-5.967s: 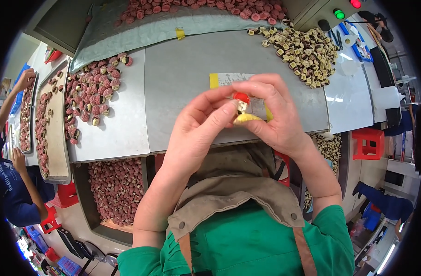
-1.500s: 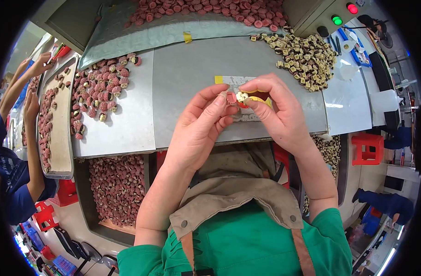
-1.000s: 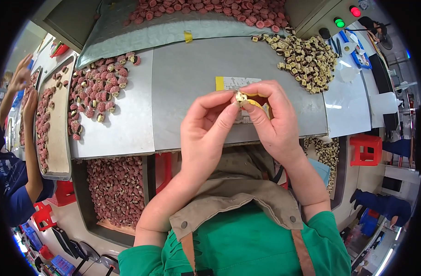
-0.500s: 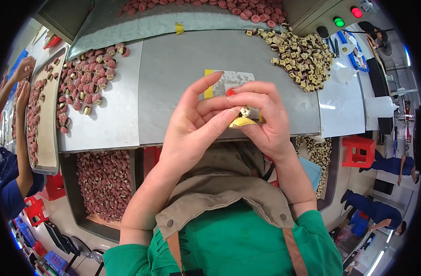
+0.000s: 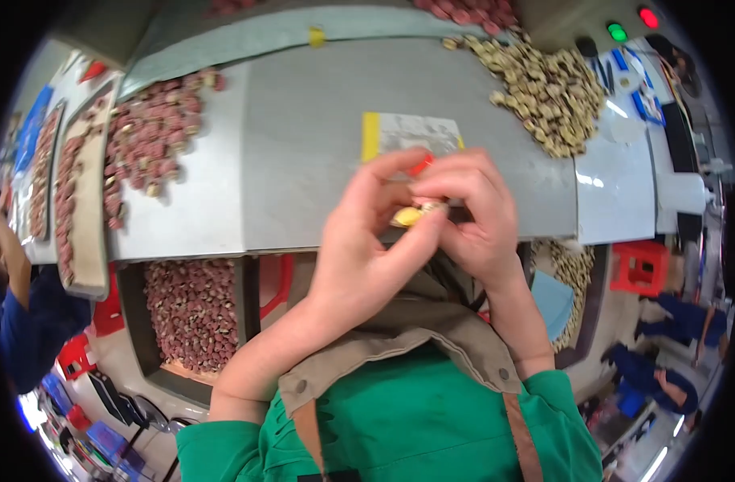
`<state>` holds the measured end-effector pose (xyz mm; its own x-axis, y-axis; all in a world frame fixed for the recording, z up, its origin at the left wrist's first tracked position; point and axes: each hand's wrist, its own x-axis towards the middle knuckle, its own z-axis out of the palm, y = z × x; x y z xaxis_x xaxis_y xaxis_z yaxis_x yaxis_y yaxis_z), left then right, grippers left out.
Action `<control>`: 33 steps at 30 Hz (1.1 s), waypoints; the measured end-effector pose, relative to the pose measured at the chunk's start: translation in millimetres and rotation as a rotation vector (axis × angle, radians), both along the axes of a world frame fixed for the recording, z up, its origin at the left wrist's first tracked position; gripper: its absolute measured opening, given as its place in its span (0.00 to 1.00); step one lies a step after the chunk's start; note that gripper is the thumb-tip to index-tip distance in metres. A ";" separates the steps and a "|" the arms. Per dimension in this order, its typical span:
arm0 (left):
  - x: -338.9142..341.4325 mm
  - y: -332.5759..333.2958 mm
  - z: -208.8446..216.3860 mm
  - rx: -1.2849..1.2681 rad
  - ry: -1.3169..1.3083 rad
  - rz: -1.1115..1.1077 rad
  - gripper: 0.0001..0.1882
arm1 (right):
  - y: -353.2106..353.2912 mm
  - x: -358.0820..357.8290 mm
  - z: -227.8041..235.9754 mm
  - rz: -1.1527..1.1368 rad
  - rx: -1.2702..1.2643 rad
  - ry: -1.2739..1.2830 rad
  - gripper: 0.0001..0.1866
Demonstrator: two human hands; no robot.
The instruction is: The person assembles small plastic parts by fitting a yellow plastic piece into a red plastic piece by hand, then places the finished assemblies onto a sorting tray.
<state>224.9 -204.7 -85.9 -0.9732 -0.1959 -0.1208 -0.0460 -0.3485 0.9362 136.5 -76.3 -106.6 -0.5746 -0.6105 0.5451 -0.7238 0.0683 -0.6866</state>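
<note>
Forearms (image 5: 267, 357) rise past the brown apron (image 5: 411, 341), one from between seven and eight o'clock, one from between four and five; twelve points straight away from the wearer, the hands being the centre. Left hand (image 5: 361, 237) and right hand (image 5: 486, 225) meet over the table's near edge, wrists angled inward, fingers curled, thumbs facing the camera.

Below that edge, a dark bin (image 5: 136, 321) of pink pieces (image 5: 192, 317) stands at eight o'clock; a second bin (image 5: 600, 297) at four contains cream pieces (image 5: 578, 277) and a light-blue sheet (image 5: 549, 301). The grey worktable (image 5: 303, 145) carries a patterned card (image 5: 419, 128) with yellow ends at twelve, a pink heap (image 5: 154, 128) between nine and ten, and a cream-and-dark heap (image 5: 552, 96) between one and two. Further out: a long tray (image 5: 90, 213) at nine, a co-worker (image 5: 42, 321) in dark blue between eight and nine, a red stool (image 5: 640, 265) between three and four, a lit green lamp (image 5: 617, 32) between one and two.

Fingers of both hands are narrowed on a small pale piece (image 5: 431, 206), located between left thumb tip and right fingertips. A yellow item (image 5: 407, 217) lies at its eight o'clock, within the left thumb gap; a red item (image 5: 421, 165) shows at its twelve, beside the left index fingertip. Which hand holds these two cannot be told.
</note>
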 end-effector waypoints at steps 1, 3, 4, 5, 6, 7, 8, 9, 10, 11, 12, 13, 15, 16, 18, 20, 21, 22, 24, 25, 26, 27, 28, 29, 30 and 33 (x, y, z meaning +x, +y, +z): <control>6.6 -4.6 -6.6 -0.057 0.049 -0.022 0.25 | -4.6 4.1 1.3 -0.010 0.011 0.052 0.10; 15.6 -15.9 -1.8 -0.115 0.068 -0.053 0.26 | -6.7 15.2 2.3 -0.030 0.088 0.097 0.13; 19.0 -26.2 0.4 -0.054 0.041 -0.028 0.24 | -11.7 19.8 3.6 -0.043 0.114 0.109 0.15; 19.2 -40.9 4.2 -0.111 0.059 0.058 0.22 | -10.3 23.9 12.9 -0.057 0.121 0.085 0.16; 22.2 -59.5 6.1 -0.163 0.069 0.139 0.20 | -7.1 27.7 15.9 -0.074 0.137 0.052 0.17; 23.0 -85.7 18.4 -0.403 0.051 0.238 0.15 | 0.0 28.4 19.8 -0.079 0.139 0.018 0.18; 26.7 -119.5 23.1 -0.617 0.054 0.290 0.13 | 1.2 31.5 18.4 -0.104 0.112 0.005 0.16; 34.6 -159.3 22.8 -0.907 0.167 0.460 0.13 | -2.3 34.0 18.9 -0.065 0.074 0.013 0.16; 39.2 -190.2 34.6 -0.741 -0.027 0.513 0.12 | -2.5 31.8 17.0 -0.039 0.072 0.022 0.15; 48.4 -232.7 27.6 -1.087 -0.030 0.662 0.12 | -5.0 33.1 17.9 -0.012 0.066 0.030 0.13; 56.7 -256.9 38.5 -1.089 -0.163 0.706 0.14 | -7.7 33.5 19.1 -0.010 0.070 0.044 0.11; 67.3 -287.2 35.1 -1.124 -0.260 0.731 0.15 | -9.8 35.1 20.4 -0.002 0.047 0.054 0.11; 70.3 -333.0 28.3 -1.237 -0.424 0.671 0.18 | -12.5 36.6 21.4 -0.022 0.109 0.039 0.10; 65.9 -345.2 26.5 -1.315 -0.495 0.590 0.19 | -11.5 37.1 21.7 -0.028 0.098 0.048 0.10; 58.5 -379.8 16.0 -1.210 -0.401 0.585 0.19 | -18.8 38.8 21.8 -0.025 0.103 0.043 0.09; 40.4 -390.3 16.3 -1.272 -0.462 0.620 0.17 | -17.1 37.4 18.5 -0.028 0.088 0.031 0.10; 38.7 -407.7 10.5 -1.349 -0.446 0.685 0.16 | -15.9 37.0 18.9 -0.015 0.077 0.010 0.12; 38.2 -424.8 3.9 -1.417 -0.429 0.744 0.14 | -16.9 36.6 19.8 -0.019 0.071 0.017 0.12; 31.2 -433.8 6.4 -1.540 -0.716 0.805 0.15 | -15.9 35.4 20.4 -0.007 0.122 0.022 0.07; 31.4 -443.3 5.0 -1.516 -0.732 0.796 0.16 | -13.9 34.7 22.2 -0.020 0.124 0.022 0.07; 31.7 -444.8 3.3 -1.544 -0.651 0.779 0.16 | -11.9 34.4 23.7 -0.020 0.126 0.015 0.07; 30.8 -444.0 -0.2 -1.685 -0.691 0.793 0.17 | -9.3 34.1 25.6 -0.024 0.129 0.008 0.07; 17.3 -429.8 -0.4 -1.830 -0.706 0.771 0.17 | -3.7 34.6 24.2 -0.049 0.115 0.050 0.07; 7.1 -407.9 6.6 -1.913 -0.647 0.780 0.18 | 1.1 33.7 23.3 -0.089 0.109 0.093 0.07; 9.7 -424.8 -4.1 -1.897 -0.394 0.799 0.18 | 0.1 32.7 23.6 -0.073 0.084 0.103 0.07; 17.6 -411.8 -18.3 -1.592 0.161 0.612 0.20 | 6.4 9.0 17.3 -0.020 0.011 0.012 0.07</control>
<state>242.5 -616.4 -104.2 -0.6978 -0.3371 0.6320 -0.1484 0.9312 0.3329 145.4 -69.9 -89.3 -0.5801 -0.6050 0.5454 -0.7306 0.0903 -0.6768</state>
